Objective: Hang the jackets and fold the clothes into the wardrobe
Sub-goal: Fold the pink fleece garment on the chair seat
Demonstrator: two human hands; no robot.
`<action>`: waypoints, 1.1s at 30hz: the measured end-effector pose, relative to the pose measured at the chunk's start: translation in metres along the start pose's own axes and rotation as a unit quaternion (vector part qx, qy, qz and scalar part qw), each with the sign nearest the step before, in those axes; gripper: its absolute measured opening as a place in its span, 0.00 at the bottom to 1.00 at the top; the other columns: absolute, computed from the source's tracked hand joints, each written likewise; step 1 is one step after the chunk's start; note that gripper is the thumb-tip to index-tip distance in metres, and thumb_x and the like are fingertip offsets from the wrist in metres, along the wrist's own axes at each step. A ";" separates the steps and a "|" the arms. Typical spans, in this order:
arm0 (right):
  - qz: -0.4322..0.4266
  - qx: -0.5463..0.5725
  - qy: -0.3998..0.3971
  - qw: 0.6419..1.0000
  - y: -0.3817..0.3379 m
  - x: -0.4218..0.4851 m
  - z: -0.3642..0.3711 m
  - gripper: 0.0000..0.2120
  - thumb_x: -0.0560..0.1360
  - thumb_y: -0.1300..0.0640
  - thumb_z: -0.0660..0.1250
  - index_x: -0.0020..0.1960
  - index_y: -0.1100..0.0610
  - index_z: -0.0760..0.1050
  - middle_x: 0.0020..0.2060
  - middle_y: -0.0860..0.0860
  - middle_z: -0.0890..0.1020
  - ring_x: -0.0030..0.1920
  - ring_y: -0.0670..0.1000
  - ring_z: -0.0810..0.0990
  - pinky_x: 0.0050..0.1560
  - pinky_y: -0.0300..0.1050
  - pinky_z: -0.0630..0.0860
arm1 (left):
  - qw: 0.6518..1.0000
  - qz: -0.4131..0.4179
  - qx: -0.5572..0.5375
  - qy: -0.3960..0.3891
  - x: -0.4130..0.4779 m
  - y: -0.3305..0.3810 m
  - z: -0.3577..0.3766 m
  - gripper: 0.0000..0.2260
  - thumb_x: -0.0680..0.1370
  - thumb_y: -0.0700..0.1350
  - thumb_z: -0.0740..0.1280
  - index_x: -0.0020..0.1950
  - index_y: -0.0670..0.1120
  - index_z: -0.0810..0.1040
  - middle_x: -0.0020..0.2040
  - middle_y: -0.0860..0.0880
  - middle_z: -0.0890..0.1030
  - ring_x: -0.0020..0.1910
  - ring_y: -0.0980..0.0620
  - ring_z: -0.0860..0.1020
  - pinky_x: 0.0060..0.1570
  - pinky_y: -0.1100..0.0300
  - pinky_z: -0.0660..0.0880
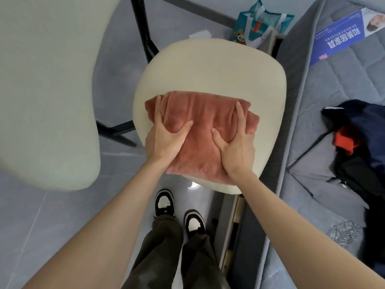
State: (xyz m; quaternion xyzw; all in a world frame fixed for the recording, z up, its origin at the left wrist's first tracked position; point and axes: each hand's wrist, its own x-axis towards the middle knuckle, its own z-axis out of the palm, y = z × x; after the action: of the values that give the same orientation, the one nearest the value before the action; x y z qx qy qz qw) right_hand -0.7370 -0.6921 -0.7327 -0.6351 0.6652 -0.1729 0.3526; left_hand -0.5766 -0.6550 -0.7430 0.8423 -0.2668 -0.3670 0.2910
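We see the folded pink garment (200,130) lying on the cream chair seat (208,67), its near edge hanging over the seat's front rim; the far half of the seat is bare. The left hand (166,136) grips the garment's left side and the right hand (235,144) its right side, each thumb dug into the top with 1 or 2 fingers laid along the edge; the other fingers are hidden round the cloth, so we cannot tell how far under they reach. The seat's right rim sits just beside the grey mattress (333,84), with only a narrow gap; open grey floor (31,215) lies to the left, below a large cream panel (48,90), blurred and cut off by the frame. Dark jackets (366,147) and a red piece (344,140) are heaped on the mattress, partly out of view; a teal bag (260,21) stands beyond the seat, its base hidden.
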 end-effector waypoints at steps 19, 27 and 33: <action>-0.196 0.050 0.023 0.979 -0.098 -0.092 -0.186 0.34 0.69 0.35 0.69 0.70 0.30 0.56 0.70 0.42 0.67 0.51 0.35 0.71 0.44 0.28 0.63 | 0.974 0.136 -0.134 0.124 -0.192 0.110 -0.102 0.39 0.67 0.70 0.68 0.72 0.70 0.50 0.63 0.69 0.71 0.60 0.59 0.74 0.52 0.62 0.67; -0.297 0.072 0.004 0.952 -0.199 -0.150 -0.227 0.34 0.70 0.34 0.68 0.72 0.32 0.56 0.68 0.38 0.67 0.52 0.28 0.69 0.43 0.22 0.64 | 0.955 0.132 -0.175 0.202 -0.265 0.137 -0.210 0.38 0.65 0.72 0.67 0.69 0.75 0.50 0.65 0.65 0.72 0.62 0.55 0.74 0.55 0.59 0.67; -0.358 0.087 -0.049 0.929 -0.283 -0.213 -0.208 0.34 0.70 0.35 0.68 0.72 0.33 0.56 0.68 0.42 0.68 0.53 0.35 0.69 0.44 0.26 0.64 | 0.938 0.129 -0.207 0.246 -0.314 0.113 -0.309 0.38 0.66 0.70 0.68 0.70 0.73 0.51 0.56 0.71 0.70 0.61 0.58 0.73 0.58 0.56 0.68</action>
State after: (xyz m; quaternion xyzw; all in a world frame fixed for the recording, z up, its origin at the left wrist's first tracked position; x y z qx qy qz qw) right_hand -0.6872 -0.5696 -0.3438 -0.8053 0.3582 -0.3132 0.3536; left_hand -0.5489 -0.4338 -0.3465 0.7857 -0.2110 -0.1552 0.5604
